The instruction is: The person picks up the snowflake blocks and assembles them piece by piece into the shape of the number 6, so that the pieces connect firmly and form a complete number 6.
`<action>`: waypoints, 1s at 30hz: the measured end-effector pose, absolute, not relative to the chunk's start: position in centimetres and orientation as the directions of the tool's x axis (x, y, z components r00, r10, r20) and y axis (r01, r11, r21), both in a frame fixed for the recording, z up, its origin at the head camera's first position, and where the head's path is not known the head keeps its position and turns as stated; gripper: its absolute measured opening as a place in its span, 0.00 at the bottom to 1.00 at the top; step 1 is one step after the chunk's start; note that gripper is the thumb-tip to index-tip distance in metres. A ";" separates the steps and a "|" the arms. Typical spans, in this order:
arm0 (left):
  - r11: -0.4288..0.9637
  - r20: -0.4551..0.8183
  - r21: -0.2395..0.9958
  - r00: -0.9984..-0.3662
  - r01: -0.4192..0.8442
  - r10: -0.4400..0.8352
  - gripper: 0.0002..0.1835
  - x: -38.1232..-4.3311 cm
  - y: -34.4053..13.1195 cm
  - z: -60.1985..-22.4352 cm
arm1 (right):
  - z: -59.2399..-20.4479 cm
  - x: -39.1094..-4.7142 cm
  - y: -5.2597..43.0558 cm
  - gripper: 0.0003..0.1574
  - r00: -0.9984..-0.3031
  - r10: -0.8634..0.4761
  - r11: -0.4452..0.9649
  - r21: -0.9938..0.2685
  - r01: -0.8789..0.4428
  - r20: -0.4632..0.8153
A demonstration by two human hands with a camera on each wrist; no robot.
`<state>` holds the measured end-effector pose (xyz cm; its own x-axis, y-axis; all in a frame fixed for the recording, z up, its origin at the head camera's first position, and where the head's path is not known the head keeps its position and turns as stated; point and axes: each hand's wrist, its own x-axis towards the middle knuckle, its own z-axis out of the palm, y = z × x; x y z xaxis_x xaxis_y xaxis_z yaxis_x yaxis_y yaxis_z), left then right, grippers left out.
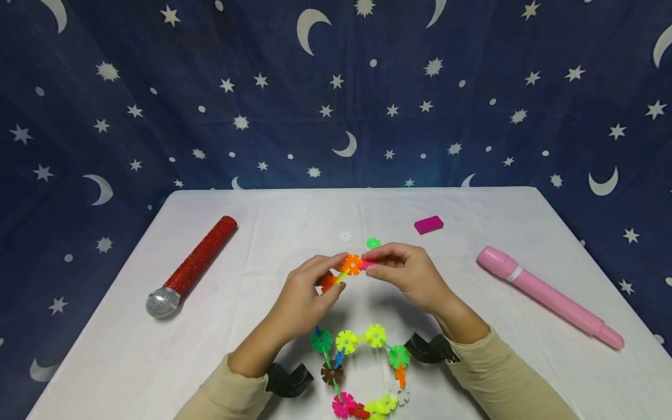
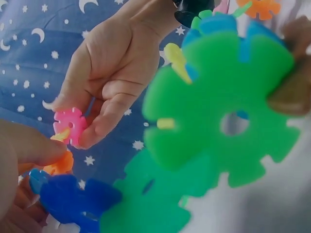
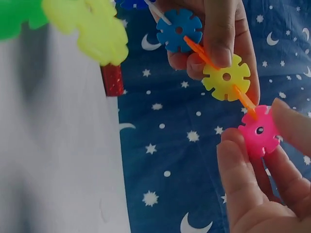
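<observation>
My right hand (image 1: 412, 274) pinches a pink notched flower disc (image 3: 250, 138) between thumb and fingers. That disc is slotted to an orange disc (image 1: 352, 265), which joins a yellow disc (image 3: 216, 87) in the chain. With thumb and fingers, my left hand (image 1: 304, 291) grips the chain around the yellow disc; a blue disc (image 3: 170, 39) follows close by its fingers. The chain runs down from the left hand into a loop of linked discs, among them a dark green disc (image 1: 317, 336), a brown disc (image 1: 328, 379) and a pink disc (image 1: 343, 413). Part of the chain is hidden behind the left hand.
Beyond the hands, a loose white disc (image 1: 345, 237) and a green disc (image 1: 373, 242) lie on the white table (image 1: 273, 221). A magenta block (image 1: 429, 225) sits behind them. A red glittery microphone (image 1: 202, 256) lies left, a pink pen-shaped object (image 1: 556, 300) right.
</observation>
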<state>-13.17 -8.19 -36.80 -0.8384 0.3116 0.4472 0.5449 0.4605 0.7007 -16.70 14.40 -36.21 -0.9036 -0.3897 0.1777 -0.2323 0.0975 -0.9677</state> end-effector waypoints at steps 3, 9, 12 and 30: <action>0.468 0.378 0.751 -0.884 0.466 0.274 0.28 -13.5 -8.4 -37.2 | -36.8 -17.5 14.8 0.25 -0.888 -0.425 0.148 -0.954 -0.260 0.176; 0.461 0.278 0.814 -0.934 0.352 0.223 0.30 -14.0 -8.7 -37.5 | -39.2 -19.8 16.1 0.34 -0.917 -0.381 0.519 -0.792 -0.321 0.122; 0.466 0.264 0.815 -0.936 0.345 0.232 0.30 -14.1 -8.7 -37.6 | -40.7 -20.8 16.6 0.35 -0.914 -0.396 0.652 -0.675 -0.345 0.085; 0.473 0.235 0.817 -0.939 0.330 0.249 0.29 -14.0 -8.5 -37.5 | -42.2 -21.6 16.5 0.37 -0.884 -0.466 0.762 -0.526 -0.378 -0.039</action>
